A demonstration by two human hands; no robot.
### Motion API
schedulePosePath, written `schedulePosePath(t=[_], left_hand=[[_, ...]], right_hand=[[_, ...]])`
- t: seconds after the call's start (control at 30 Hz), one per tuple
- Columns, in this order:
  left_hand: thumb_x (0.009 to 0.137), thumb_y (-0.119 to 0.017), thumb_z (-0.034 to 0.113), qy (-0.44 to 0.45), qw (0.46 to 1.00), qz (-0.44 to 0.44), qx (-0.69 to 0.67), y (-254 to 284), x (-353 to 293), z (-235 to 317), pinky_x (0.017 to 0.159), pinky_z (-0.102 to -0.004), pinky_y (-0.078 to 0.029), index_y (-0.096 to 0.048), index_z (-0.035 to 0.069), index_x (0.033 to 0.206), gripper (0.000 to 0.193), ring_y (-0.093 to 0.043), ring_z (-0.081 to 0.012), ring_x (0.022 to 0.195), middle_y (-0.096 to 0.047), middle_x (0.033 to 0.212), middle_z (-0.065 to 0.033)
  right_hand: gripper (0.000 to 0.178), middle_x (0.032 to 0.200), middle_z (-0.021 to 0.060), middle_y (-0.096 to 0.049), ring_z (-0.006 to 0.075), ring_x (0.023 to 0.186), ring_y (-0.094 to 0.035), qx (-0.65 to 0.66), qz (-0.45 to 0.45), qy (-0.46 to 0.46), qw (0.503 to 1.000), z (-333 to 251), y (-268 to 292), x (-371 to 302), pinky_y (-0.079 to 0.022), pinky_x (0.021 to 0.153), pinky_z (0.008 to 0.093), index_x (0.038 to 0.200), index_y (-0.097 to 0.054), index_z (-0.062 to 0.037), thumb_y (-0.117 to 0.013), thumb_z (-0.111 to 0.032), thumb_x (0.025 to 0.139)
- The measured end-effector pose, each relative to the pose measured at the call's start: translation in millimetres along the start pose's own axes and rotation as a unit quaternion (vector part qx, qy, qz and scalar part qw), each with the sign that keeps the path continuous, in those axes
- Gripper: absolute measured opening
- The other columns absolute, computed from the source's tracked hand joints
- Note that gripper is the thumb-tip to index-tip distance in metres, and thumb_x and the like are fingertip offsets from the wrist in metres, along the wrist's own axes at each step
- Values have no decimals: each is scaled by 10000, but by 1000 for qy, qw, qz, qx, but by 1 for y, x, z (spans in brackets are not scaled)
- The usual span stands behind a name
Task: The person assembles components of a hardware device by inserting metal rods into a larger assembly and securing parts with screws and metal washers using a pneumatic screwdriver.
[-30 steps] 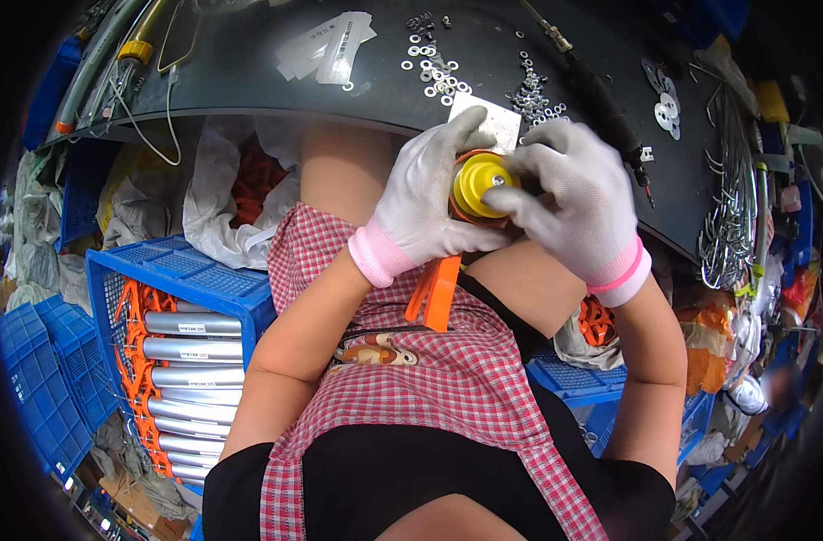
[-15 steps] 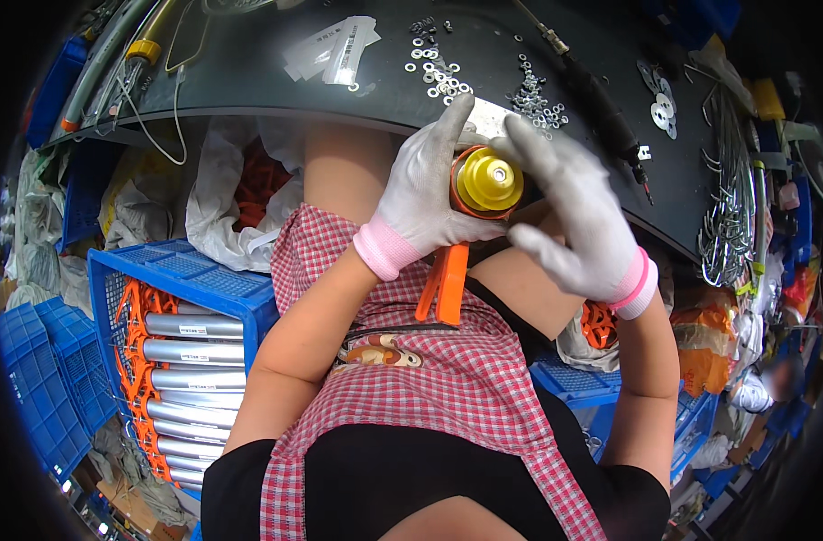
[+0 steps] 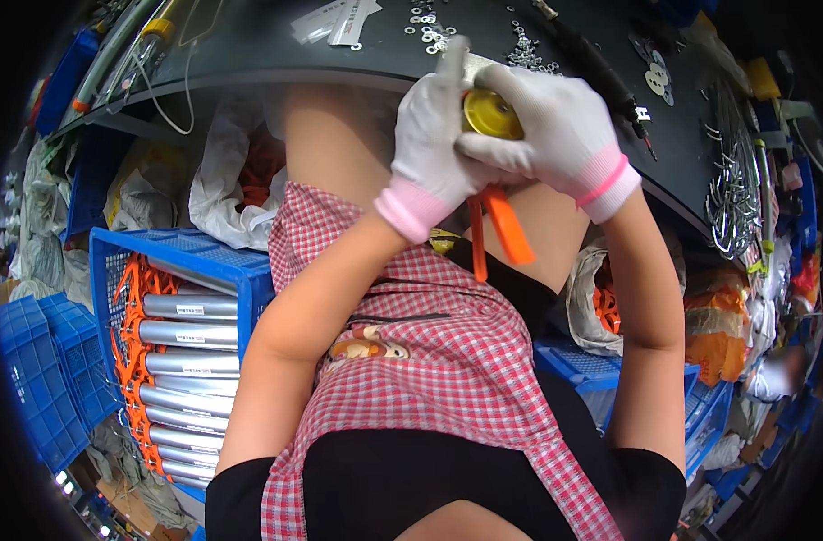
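Note:
My left hand [image 3: 434, 135], in a white glove with a pink cuff, is closed around the body of a caulking gun [image 3: 503, 230], whose orange handle and trigger hang below the hands. Its index finger stretches up toward the bench edge. A round yellow piston disc [image 3: 491, 115] faces up at the top end of the gun. From the right, my right hand [image 3: 556, 131], gloved alike, curls its thumb and fingers around this disc. The gloves hide most of the gun's body.
On the dark bench [image 3: 276, 45] are washers [image 3: 427, 32], small nuts [image 3: 529, 54], labels [image 3: 339, 20], a power screwdriver [image 3: 601, 72] and metal discs [image 3: 657, 77]. Hooked rods [image 3: 734, 194] hang at the right. A blue crate [image 3: 182, 248] holds several silver barrels [image 3: 191, 335] with orange frames.
Both hands and the gun have moved up in view, toward the bench. My right hand, open beside the disc before, has closed around it. The orange handle has swung to the right.

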State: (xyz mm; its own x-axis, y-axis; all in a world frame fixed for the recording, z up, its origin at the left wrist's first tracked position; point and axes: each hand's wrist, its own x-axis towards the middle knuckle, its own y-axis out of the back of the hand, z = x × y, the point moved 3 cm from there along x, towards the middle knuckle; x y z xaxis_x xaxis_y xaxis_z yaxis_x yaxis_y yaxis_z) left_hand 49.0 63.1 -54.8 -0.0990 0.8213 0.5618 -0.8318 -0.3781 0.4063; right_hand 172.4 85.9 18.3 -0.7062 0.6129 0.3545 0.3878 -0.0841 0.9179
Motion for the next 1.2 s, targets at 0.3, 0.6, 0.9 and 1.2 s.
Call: schedulePosePath(t=[0.3, 0.6, 0.9, 1.2], left_hand=[[860, -599, 226, -52, 956, 177, -228, 105, -2, -6, 845, -293, -445, -484, -17, 1197, 431, -560, -178, 952, -581, 1047, -107], [965, -406, 299, 214, 838, -461, -201, 19, -48, 5, 614, -249, -437, -562, 16, 1004, 326, -525, -92, 673, -540, 749, -29], [924, -551, 186, 38, 931, 86, -352, 57, 3, 15, 416, -150, -257, -496, 57, 1174, 286, -347, -12, 492, -498, 836, 7], [895, -529, 54, -65, 960, 87, -259, 84, 3, 5, 424, -169, -265, -497, -37, 866, 101, -344, -39, 530, -390, 702, -13]], right_hand=[[645, 1062, 220, -568, 358, 1020, -551, -122, 60, 26, 990, -17, 139, -125, -413, 880, 454, 1085, -575, 40, -621, -494, 726], [821, 1317, 235, -423, 380, 1198, -445, 160, 297, -180, 924, 12, 195, -333, -326, 1033, 454, 1319, -372, 51, -570, -522, 765], [542, 972, 186, -535, 254, 874, -524, 83, 429, -158, 885, -36, 200, -323, -449, 770, 358, 1105, -425, -67, -557, -523, 844], [334, 839, 84, -588, 203, 768, -550, -12, 199, -344, 918, 73, 186, -311, -440, 724, 304, 857, -530, 0, -395, -303, 893]])
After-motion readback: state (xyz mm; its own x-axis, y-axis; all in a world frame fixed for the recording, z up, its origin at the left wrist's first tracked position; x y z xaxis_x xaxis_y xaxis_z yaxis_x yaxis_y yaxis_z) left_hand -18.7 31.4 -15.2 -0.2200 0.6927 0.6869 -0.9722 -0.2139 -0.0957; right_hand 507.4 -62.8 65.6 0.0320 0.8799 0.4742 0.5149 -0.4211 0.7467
